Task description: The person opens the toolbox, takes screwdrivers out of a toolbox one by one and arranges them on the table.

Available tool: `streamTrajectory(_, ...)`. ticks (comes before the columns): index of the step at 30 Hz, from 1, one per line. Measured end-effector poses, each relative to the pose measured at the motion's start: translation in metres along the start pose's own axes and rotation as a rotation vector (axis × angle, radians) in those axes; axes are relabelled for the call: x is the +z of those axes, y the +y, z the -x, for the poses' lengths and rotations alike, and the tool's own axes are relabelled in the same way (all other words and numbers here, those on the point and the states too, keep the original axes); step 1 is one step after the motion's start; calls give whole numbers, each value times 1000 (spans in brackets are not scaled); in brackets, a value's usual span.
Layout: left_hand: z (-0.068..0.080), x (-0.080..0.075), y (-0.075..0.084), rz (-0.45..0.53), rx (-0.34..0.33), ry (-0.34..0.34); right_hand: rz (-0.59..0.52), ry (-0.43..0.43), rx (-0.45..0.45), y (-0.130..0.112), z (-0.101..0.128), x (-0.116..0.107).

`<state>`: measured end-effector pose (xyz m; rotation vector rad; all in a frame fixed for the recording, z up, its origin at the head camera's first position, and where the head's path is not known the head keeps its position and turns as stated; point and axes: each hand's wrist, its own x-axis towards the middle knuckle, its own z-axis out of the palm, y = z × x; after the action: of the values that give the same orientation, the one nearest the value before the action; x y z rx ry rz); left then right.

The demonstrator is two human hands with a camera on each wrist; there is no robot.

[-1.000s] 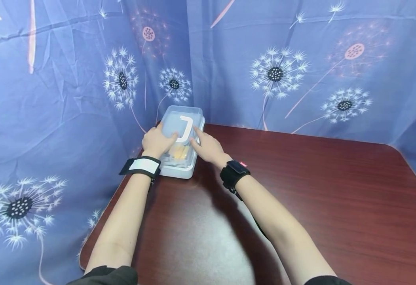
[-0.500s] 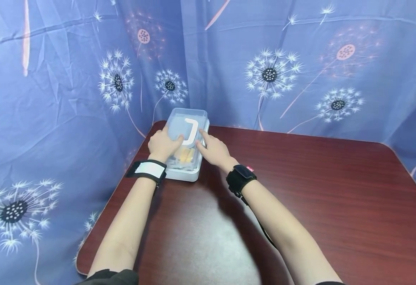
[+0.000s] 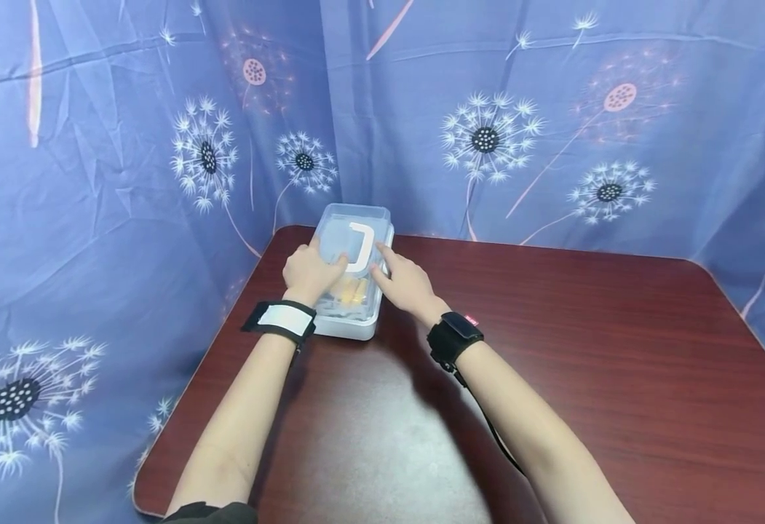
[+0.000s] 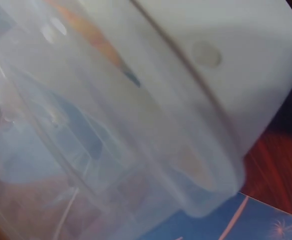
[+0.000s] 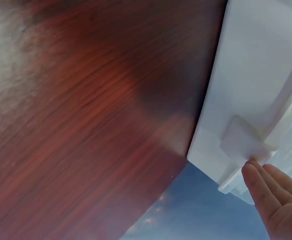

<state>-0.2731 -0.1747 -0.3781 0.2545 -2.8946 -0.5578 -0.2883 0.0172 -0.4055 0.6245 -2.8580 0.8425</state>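
Note:
A translucent plastic box [image 3: 354, 218] with a white handle [image 3: 362, 247] on its lid stands near the table's back left corner. Yellow and other small items show dimly through the lid. My left hand [image 3: 310, 273] rests on top of the lid, thumb pointing at the handle. My right hand [image 3: 400, 278] touches the box's right side with straight fingers. In the right wrist view its fingertips [image 5: 270, 197] lie just below a white latch [image 5: 243, 142] on the box [image 5: 255, 75]. The left wrist view shows only the blurred box [image 4: 225, 65] close up.
The dark red wooden table [image 3: 552, 349] stretches wide to the right and towards me. A blue curtain with dandelion print [image 3: 127, 182] hangs close behind and to the left of the box. Each wrist wears a strap.
The box, with both hands still on it, has slid a little to the right and towards me, away from the back left corner. The head view has shifted slightly.

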Motion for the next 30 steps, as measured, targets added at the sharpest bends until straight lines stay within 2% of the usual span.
streamTrajectory(17,14,7,31,12,27,-8,-44,41,16,20,23,-16)
streamTrajectory(30,22,14,50,5,53,-33,-24,85,21,37,40,-27)
